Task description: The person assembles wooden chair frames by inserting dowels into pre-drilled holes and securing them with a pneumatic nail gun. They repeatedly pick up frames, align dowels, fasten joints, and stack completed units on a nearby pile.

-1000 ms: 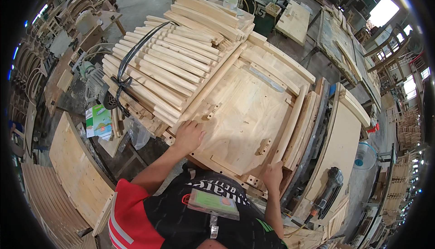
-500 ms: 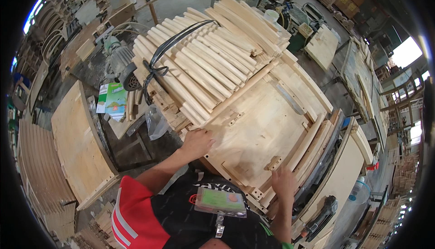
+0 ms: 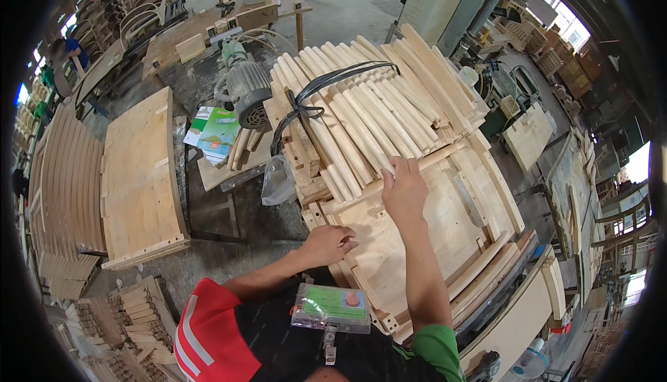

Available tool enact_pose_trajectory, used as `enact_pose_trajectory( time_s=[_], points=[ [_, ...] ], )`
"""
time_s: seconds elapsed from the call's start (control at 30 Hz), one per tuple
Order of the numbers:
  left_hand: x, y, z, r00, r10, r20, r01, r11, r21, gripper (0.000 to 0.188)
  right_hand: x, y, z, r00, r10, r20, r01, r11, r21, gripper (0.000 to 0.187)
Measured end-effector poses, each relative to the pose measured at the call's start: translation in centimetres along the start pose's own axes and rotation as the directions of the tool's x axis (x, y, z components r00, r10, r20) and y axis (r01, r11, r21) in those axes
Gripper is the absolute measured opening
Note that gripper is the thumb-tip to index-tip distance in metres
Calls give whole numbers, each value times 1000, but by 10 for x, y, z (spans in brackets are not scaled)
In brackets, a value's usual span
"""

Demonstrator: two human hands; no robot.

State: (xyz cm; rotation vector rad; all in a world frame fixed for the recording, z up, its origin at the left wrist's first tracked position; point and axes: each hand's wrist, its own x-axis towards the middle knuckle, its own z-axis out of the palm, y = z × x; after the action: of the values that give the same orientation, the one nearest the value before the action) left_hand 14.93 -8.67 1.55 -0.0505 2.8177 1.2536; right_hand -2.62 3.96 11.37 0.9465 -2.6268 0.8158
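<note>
A bundle of pale wooden rods [image 3: 361,114] lies on a stack of wooden frames, with a black strap [image 3: 347,73] knotted around it. My right hand [image 3: 406,191] reaches across to the near ends of these rods; its thumb and fingers close on the end of one rod, which they partly cover. Under that forearm is a flat wooden panel [image 3: 445,208] set in a frame. Over the panel's near left corner hovers my left hand [image 3: 328,245], fingers loosely curled and apart from the thumb, with nothing seen in it.
A grey motor [image 3: 246,90] and a green-and-white booklet [image 3: 214,132] sit left of the rods. Further left stand a curved wooden panel [image 3: 139,173] and stacked curved slats [image 3: 66,180]. A clear plastic bag [image 3: 278,179] hangs beside the stack. Another curved panel [image 3: 514,312] leans at right.
My right hand has moved from the panel's near right side forward to the rod ends. The left hand has come off the frame corner and curled. The view has turned, shifting the stack right.
</note>
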Motion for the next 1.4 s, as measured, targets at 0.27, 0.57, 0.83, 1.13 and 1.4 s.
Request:
enact_pose_trajectory(
  time_s=[0.27, 0.57, 0.83, 1.13, 1.4],
  points=[
    [20, 5, 7, 999, -32, 43, 49, 867, -495, 27, -53, 39, -43, 853, 444, 273, -515, 634, 577, 28],
    [105, 62, 26, 962, -47, 268, 265, 384, -884, 49, -219, 112, -126, 729, 659, 188, -603, 487, 633, 23],
    [110, 93, 113, 837, 44, 545, 520, 247, -818, 33, -337, 122, -157, 642, 767, 25, -726, 597, 342, 21],
    [119, 61, 150, 747, -240, 620, 651, 76, -755, 35, -291, 102, -106, 772, 636, -11, -636, 772, -12, 26],
    [128, 40, 152, 762, -246, 600, 629, 58, -775, 35, -280, 117, -89, 797, 604, -4, -603, 796, -55, 27]
  ],
)
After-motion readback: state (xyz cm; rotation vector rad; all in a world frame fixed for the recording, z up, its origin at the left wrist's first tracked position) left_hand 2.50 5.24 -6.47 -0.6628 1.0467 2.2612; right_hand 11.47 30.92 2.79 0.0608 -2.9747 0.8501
